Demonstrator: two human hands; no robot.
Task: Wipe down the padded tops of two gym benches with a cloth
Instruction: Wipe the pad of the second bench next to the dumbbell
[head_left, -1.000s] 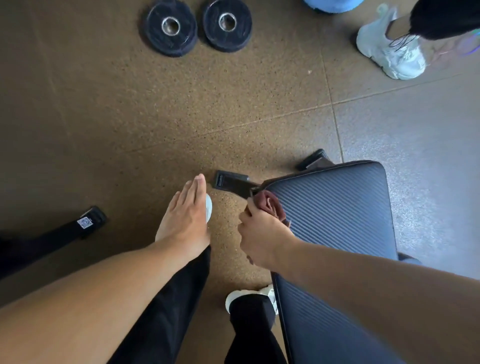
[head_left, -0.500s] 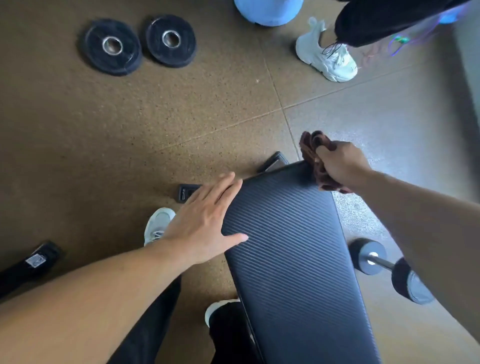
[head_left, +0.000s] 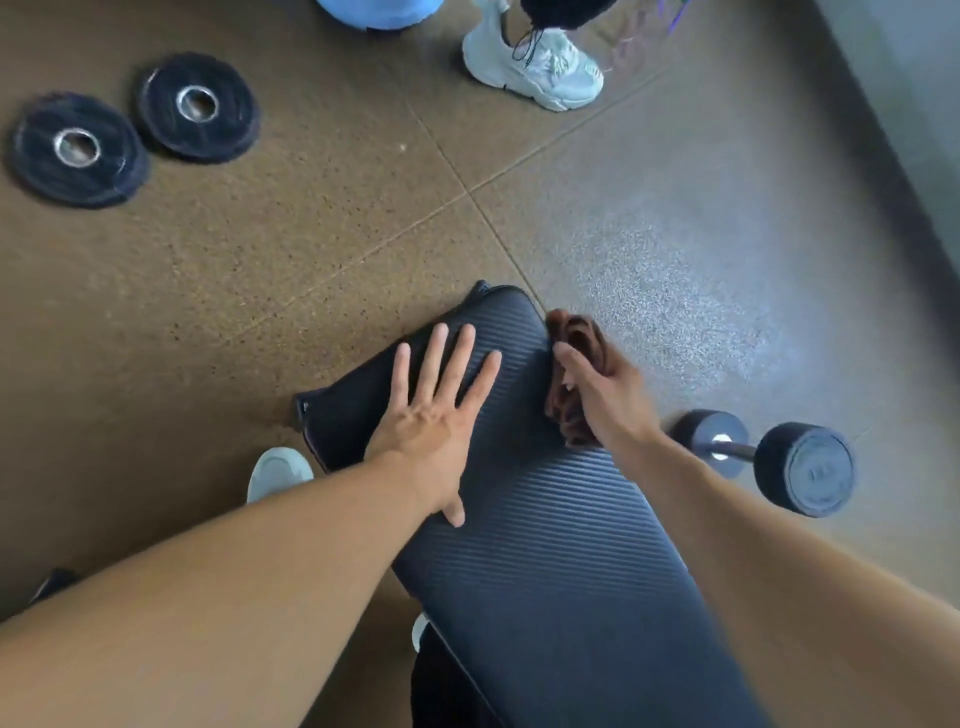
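Ribbed black bench pad (head_left: 545, 519) runs near-to-far — left hand (head_left: 434, 415) flat, right hand (head_left: 602, 395) fingers clutching cloth (head_left: 574, 338).

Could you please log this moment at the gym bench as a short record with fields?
setting: gym floor, seen from the head camera
bench: black ribbed padded top
left hand: flat on the pad, fingers spread
right hand: grips the brown cloth at the pad's right edge, near its far end
weight plates: two, flat on the floor, far left
dumbbell: on the floor, right of the bench
bystander: pale sneaker at the top
second bench: cannot tell
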